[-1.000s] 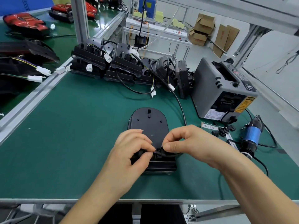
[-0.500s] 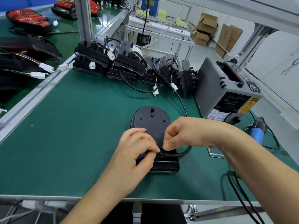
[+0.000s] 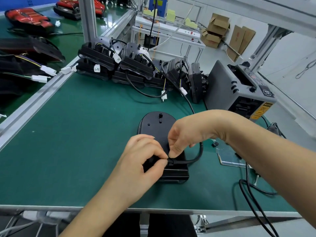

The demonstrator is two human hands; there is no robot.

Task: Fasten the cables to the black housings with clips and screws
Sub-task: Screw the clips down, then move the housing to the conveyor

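Fingertips (image 3: 175,148) of both hands meet over the near end of the black housing (image 3: 157,124). The left hand (image 3: 142,161) pinches the black cable (image 3: 194,159) between thumb and forefinger where it meets the housing. The right hand (image 3: 188,132), fingers curled, pinches the same spot from 1 o'clock. From there the cable loops out toward 3 o'clock. The housing lies flat on the green table (image 3: 82,137), right before the person. Other housings (image 3: 133,71) with cables crowd the 12 o'clock edge, and a grey machine (image 3: 237,86) sits at 2 o'clock.
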